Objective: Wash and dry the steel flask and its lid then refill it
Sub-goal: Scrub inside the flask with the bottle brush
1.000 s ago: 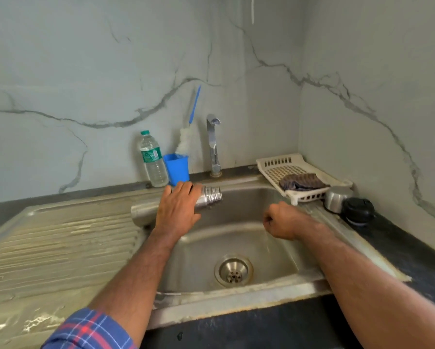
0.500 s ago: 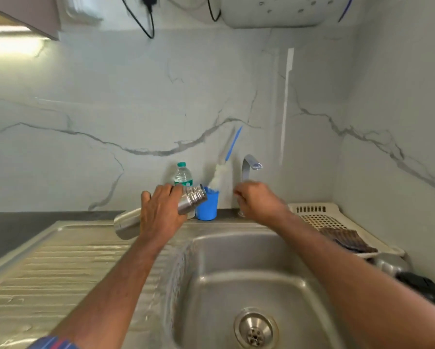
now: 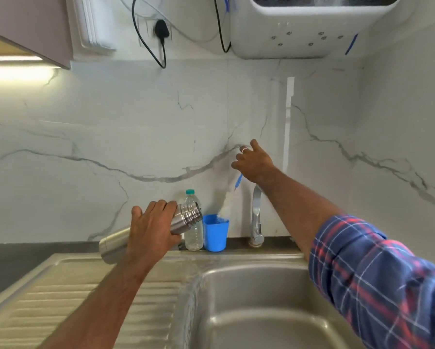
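Steel flask [image 3: 186, 217], lidless, gripped round the middle by left hand [image 3: 152, 233], long axis tilted, mouth toward two o'clock above the sink's [image 3: 249, 321] back rim; right hand [image 3: 255, 163] spread, empty, raised at twelve over brush handle [image 3: 238, 182].

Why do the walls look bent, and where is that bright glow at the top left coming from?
Head view: the wide-angle lens bows the marble wall and sink rim; a light strip under the cabinet glares; the bottle brush is smeared soft; the steel flask catches highlights.
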Motion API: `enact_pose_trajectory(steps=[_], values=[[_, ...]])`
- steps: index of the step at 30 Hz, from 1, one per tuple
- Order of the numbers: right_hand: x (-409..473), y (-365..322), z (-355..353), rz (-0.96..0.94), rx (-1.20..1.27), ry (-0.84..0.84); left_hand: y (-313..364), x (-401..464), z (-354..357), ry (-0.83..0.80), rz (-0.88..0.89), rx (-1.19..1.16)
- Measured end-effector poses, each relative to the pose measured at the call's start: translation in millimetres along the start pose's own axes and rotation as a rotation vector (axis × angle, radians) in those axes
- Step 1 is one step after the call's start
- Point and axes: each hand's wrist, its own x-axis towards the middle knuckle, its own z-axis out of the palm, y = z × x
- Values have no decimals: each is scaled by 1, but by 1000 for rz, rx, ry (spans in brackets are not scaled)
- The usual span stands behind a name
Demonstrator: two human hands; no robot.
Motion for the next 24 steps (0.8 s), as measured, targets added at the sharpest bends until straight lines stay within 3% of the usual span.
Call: enact_pose_trajectory(steps=[11, 17, 24], values=[[6, -21, -12, -1, -109, -117, -4, -14, -10, -49, 56, 67], [3, 6, -9, -21, -101, 60, 2, -14, -7, -57, 66, 73], [-8, 43, -5, 5, -48, 140, 5, -15, -3, -80, 70, 93]])
